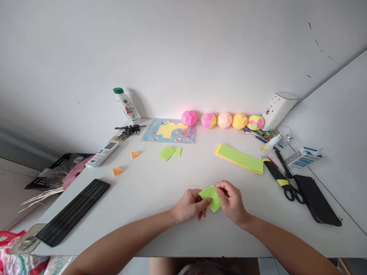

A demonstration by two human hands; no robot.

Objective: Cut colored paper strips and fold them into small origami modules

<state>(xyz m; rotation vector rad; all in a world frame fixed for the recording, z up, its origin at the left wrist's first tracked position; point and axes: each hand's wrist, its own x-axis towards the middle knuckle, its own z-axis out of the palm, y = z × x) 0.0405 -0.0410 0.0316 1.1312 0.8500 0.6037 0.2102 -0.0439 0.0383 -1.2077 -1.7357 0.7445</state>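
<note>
A lime-green paper sheet is held by the left hand and pinched at one edge by the right hand, presumably for steadiness, over the bench

A plain, pale grey wall rises beyond the far edge of a white table, with short dark marks high on its right part. At the right, another pale surface meets it along a slanting line. Soft light dims toward the left. Greyish floor shows below the near edge.
</note>
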